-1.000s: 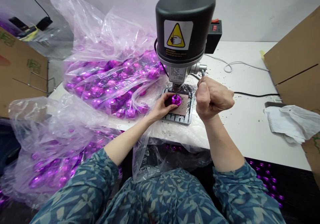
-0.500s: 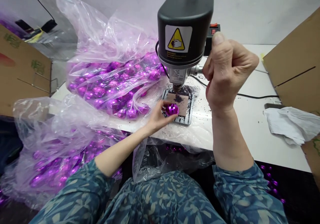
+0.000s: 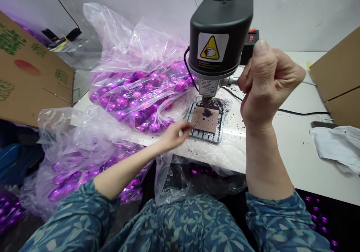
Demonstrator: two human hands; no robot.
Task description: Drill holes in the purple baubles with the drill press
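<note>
My left hand (image 3: 177, 134) hovers at the left front corner of the metal base plate (image 3: 207, 136), its fingers apart with nothing between them. A wooden board (image 3: 209, 124) with a small dark hole and dark shavings lies on that plate. Above it stands a black drill press (image 3: 216, 30) with a yellow warning sticker. My right hand (image 3: 268, 83) is closed around the press's handle (image 3: 232, 80) at the machine's right side. Many shiny purple faceted balls (image 3: 136, 94) fill a clear plastic bag left of the press.
A second bag of purple balls (image 3: 73, 177) hangs at the lower left. Cardboard boxes (image 3: 33, 68) flank the white table (image 3: 295, 154) on both sides. A white cloth (image 3: 336, 147) lies at the right, and a black cable (image 3: 303, 113) runs behind my right wrist.
The purple ball is gone from my left hand, which has opened and moved left off the board. My right hand keeps its hold. The view has shifted slightly.
</note>
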